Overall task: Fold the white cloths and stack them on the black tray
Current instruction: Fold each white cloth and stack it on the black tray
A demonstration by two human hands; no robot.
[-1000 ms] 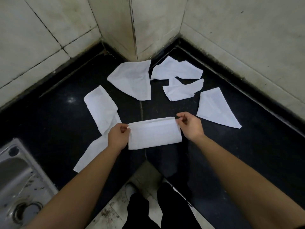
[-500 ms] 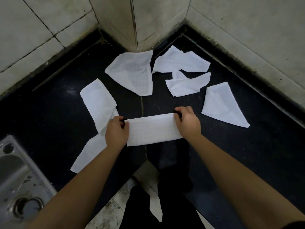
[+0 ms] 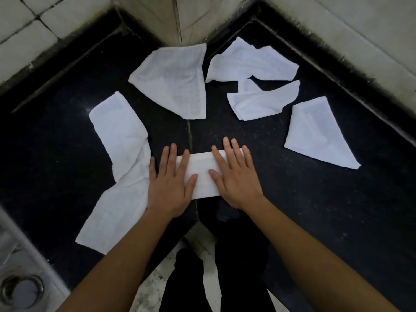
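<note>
A folded white cloth (image 3: 203, 174) lies as a narrow strip on the black counter (image 3: 315, 210). My left hand (image 3: 170, 183) presses flat on its left end and my right hand (image 3: 234, 176) presses flat on its right end, fingers straight. Several other white cloths lie unfolded around it: a long one (image 3: 121, 158) at the left, one (image 3: 175, 84) behind the middle, two crumpled ones (image 3: 252, 61) (image 3: 261, 102) at the back right, and a triangular one (image 3: 315, 134) at the right. No black tray is in view.
Tiled walls (image 3: 360, 30) close in the counter at the back, with a protruding corner (image 3: 177, 16) in the middle. A steel sink (image 3: 20, 284) sits at the lower left. The counter's front edge has a notch where my legs (image 3: 216, 278) stand.
Both hands let go of the strip's ends, which they pinched before, and now lie flat on top of it. The strip looks narrower, and the camera has come closer.
</note>
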